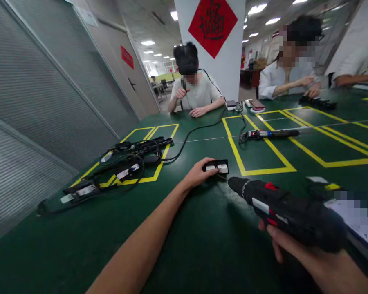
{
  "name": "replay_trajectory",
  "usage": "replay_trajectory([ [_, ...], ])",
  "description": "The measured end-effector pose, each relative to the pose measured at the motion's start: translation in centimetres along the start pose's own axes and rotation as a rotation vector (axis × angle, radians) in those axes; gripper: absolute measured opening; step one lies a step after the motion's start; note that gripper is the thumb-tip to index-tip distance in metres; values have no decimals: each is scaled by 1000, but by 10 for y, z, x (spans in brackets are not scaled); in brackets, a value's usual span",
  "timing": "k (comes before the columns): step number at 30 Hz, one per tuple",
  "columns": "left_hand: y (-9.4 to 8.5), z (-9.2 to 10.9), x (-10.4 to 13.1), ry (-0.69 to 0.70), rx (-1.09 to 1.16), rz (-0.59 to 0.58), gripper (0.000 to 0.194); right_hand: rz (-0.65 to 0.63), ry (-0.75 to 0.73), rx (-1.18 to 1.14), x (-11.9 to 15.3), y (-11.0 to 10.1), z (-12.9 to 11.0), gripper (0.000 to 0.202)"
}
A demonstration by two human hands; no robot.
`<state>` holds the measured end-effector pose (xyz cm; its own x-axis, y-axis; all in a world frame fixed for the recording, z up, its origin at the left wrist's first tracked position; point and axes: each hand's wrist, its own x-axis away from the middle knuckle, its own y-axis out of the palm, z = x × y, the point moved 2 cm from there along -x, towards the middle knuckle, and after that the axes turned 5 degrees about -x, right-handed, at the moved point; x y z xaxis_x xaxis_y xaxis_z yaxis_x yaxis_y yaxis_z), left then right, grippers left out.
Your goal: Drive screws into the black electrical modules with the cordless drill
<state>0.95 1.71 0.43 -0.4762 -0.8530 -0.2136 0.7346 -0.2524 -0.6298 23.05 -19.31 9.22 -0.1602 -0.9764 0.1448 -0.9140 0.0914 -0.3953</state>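
Observation:
My left hand [200,173] reaches out over the green table and grips a small black box [225,162] at its left end. White patches show on the side of the box towards me, and my thumb lies across them. In my right hand [290,241] is a black cordless drill [290,208] with red buttons. The drill's chuck points left at the box, and a thin bit seems to stick out by the near right corner. Whether the bit touches the box, I cannot tell. My right fingers wrap the drill's handle, partly hidden under its body.
Black power adapters and cables [141,153] lie heaped on the left. A pen-like tool with a cord [270,134] rests beyond the drill, among yellow tape outlines [270,171]. Papers [355,220] lie at the right. Co-workers [196,90] sit across the table.

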Motion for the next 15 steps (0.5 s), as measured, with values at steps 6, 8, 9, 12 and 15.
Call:
replay_trajectory([
  [6, -1, 6, 2, -28, -13, 7, 49, 28, -16, -100, 2, -1, 6, 21],
  [8, -2, 6, 2, -41, -12, 4, 49, 28, -6, -110, 1, 0, 9, 28],
  [9, -2, 6, 2, -46, -10, 3, 49, 20, 5, -105, 1, 0, 11, 29],
  [12, -2, 6, 2, -44, -4, 0, 49, -57, 30, -68, 0, -1, 17, 30],
  [15, -2, 6, 3, -44, -6, 1, 49, -88, 20, -49, -1, -4, 19, 34],
])
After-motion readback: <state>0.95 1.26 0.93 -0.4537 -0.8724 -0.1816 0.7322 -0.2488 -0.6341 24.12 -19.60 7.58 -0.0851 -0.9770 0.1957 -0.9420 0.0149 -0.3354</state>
